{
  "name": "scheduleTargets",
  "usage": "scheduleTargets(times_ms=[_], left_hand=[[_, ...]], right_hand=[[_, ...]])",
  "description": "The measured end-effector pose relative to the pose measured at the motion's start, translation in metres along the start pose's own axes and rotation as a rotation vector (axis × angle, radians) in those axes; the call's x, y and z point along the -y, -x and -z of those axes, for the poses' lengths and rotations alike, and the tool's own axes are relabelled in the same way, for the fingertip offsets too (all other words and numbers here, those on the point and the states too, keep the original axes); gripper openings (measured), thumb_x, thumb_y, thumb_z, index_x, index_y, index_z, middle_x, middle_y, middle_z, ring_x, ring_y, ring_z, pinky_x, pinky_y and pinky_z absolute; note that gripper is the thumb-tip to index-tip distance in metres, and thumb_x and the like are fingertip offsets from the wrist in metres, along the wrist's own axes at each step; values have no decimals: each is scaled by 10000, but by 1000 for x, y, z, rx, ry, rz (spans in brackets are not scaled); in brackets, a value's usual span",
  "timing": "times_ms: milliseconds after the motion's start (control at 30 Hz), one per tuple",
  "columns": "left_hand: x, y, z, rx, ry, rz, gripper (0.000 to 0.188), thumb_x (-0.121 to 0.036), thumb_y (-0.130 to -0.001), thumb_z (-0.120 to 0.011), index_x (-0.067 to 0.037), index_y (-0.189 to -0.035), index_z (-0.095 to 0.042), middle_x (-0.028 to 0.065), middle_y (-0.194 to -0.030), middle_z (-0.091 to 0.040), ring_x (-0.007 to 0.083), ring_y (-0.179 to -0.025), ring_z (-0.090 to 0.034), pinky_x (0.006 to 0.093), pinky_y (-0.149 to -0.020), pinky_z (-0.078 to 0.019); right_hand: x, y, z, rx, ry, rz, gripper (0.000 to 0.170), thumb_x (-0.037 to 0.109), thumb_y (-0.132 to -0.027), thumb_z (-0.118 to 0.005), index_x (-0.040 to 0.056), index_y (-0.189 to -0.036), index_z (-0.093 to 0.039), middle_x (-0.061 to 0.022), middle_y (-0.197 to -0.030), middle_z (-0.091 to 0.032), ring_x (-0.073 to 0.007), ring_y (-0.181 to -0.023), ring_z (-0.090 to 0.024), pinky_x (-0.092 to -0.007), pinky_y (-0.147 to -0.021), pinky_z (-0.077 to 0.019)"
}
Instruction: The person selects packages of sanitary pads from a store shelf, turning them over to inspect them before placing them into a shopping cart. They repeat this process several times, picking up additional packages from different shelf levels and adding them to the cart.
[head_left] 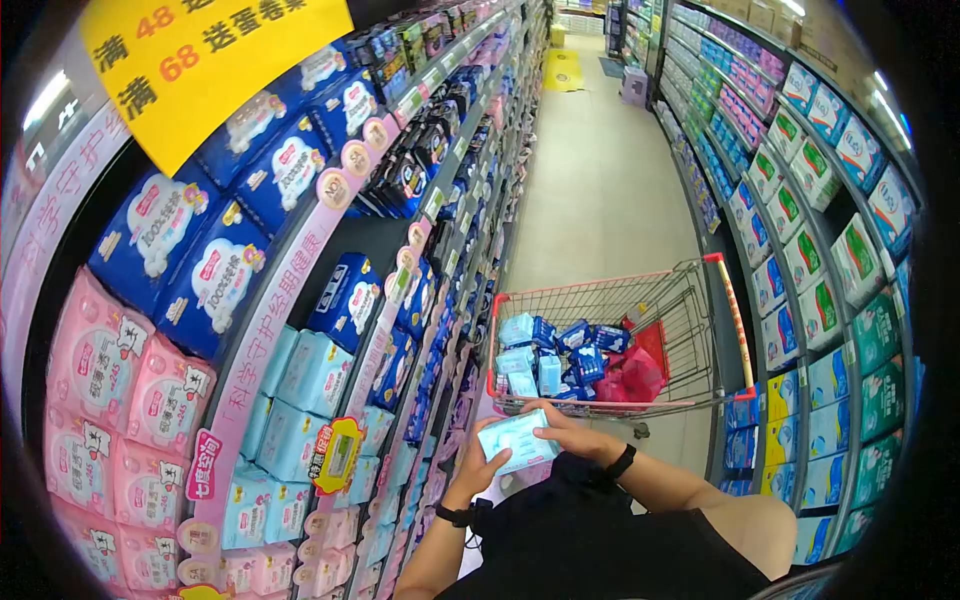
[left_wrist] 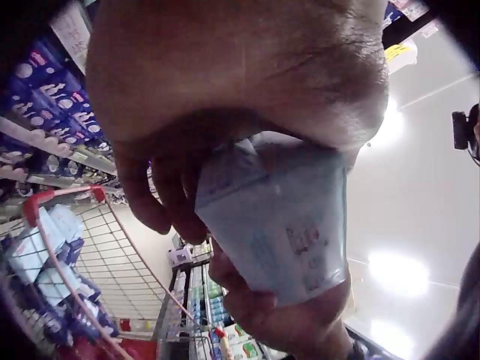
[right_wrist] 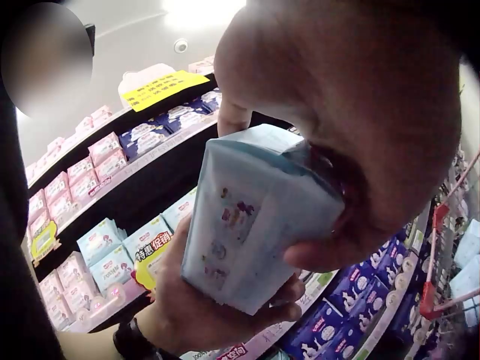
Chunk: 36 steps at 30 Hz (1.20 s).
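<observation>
Both hands hold one light blue package [head_left: 519, 440] in front of the body. The left hand [head_left: 474, 465] grips its left side, with the thumb on the top face. On the other side the right hand [head_left: 575, 437] grips it, thumb over the upper edge. In the left wrist view the package [left_wrist: 281, 221] lies between the left hand [left_wrist: 240, 75] and the fingers of the right. The right wrist view shows the package [right_wrist: 255, 221] tilted, with the left hand [right_wrist: 202, 311] under it and the right hand [right_wrist: 360, 112] at its upper side.
A wire shopping cart [head_left: 690, 335] with a red rim stands just ahead, holding light blue packs, dark blue packs [head_left: 583, 350] and a pink-red bag [head_left: 635, 375]. Shelves of packages [head_left: 300, 375] line the left; more shelves [head_left: 820, 340] line the right. A tiled aisle floor [head_left: 600, 180] runs ahead.
</observation>
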<state>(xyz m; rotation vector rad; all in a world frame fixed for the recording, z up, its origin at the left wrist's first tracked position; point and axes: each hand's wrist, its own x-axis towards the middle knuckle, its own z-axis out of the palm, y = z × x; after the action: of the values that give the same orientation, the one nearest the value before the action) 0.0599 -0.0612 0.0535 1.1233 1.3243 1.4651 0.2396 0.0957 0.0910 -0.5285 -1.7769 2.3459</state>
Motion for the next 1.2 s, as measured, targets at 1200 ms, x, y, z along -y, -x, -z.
scheduleTargets(times_ms=[1200], left_hand=[[36,-105,-250,-274,765,480,597,-517,-1048,-415,-133,-1500,-352,122,-1390,-556,275,-1200,-607,466,-855,-584]], right_hand=[[61,90,252,236,659,418,689,296,-784,-836,88,-1358,-517,-193,-1333,-464,-361,-1260,-481,-420,-1060,-416]])
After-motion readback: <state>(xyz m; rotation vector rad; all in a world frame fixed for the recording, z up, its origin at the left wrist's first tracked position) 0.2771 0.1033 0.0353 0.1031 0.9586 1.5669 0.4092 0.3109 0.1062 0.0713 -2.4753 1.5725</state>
